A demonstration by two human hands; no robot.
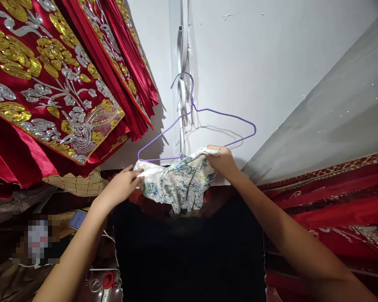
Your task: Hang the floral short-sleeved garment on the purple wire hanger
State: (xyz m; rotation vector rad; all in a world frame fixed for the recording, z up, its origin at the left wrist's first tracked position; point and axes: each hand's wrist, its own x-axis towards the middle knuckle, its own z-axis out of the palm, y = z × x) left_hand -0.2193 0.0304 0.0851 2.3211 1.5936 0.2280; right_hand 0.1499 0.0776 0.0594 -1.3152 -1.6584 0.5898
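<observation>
The left hand (127,183) pinches one end of the patterned cloth (176,184), the right hand (224,162) the other, apparently to spread its upper edge along the lower bar of the purple hanger (228,114), hooked on a metal rack (184,50) before the wall (271,54).

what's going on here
A person's left hand and right hand grip a white cloth with a blue-green pattern near its two upper ends. The cloth overlaps the bottom of a thin purple wire hanger; whether it is attached is unclear. The hanger's hook is on a pale metal rack by the white wall. Red garments with gold decoration hang upper left.
</observation>
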